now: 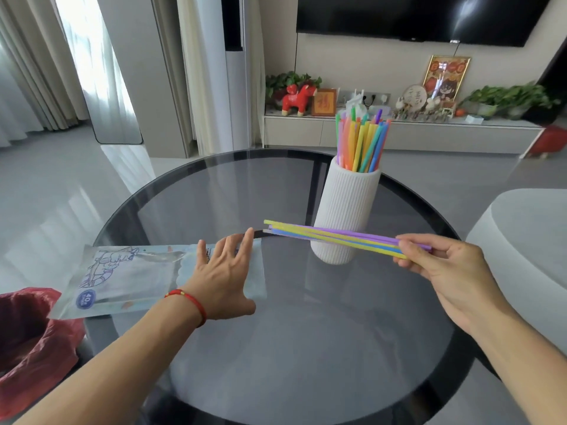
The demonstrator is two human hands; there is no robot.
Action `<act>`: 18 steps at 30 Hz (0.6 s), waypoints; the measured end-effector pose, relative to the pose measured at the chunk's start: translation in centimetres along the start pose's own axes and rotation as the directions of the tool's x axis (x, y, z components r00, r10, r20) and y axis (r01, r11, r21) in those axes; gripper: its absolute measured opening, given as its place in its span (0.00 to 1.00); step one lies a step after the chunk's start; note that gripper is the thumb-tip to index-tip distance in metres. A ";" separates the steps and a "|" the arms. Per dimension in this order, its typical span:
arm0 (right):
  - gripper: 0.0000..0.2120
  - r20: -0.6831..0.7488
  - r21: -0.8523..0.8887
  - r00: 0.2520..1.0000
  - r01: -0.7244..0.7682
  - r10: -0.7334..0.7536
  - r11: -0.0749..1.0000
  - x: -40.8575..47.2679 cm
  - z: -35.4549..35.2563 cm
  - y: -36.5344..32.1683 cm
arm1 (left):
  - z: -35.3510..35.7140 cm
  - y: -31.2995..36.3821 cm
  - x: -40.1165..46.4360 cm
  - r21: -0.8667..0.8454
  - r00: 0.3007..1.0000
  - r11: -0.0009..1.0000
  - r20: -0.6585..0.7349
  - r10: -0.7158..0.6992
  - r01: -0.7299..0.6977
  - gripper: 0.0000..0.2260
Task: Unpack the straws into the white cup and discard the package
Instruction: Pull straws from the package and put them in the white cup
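Straws leaving the package, bound for the cup.

Right hand (441,265) pinches a small bundle of straws (331,237) by one end, held near-horizontal just in front of the cup (346,210); their free ends lie just beside the package (138,277) mouth, which suggests a lengthwise draw-out. Left hand (221,277) lies flat on the package with fingers spread and straight, gripping nothing, apparently pinning it to the glass table (276,363) so it does not slide with the straws. The cup stands upright on the far right of the table and already holds many coloured straws. The package appears flat and largely emptied. A bin (33,338) with a red liner sits at the table's left edge, just beside the package's overhanging corner, convenient for discarding. Next step, by judgement: tilt the bundle upright and drop it into the cup.
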State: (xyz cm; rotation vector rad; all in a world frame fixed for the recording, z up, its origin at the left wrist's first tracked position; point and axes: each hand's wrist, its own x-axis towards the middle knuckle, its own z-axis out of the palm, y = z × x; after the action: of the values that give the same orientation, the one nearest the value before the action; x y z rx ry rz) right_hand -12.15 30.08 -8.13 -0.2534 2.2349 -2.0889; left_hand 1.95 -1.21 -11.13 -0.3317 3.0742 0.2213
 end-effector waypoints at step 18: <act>0.19 0.182 0.028 0.870 0.460 -0.457 0.887 -2.3 2.2 -3.1 | -1.8 7.1 0.0 -0.090 0.887 0.991 -0.460 0.045 -0.097 0.08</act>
State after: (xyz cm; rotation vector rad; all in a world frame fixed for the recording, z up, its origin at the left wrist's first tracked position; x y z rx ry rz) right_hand -9.26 28.10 -5.36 -1.0306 2.2422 -2.1326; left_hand 0.37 5.43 -8.36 -0.3140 3.5557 0.3671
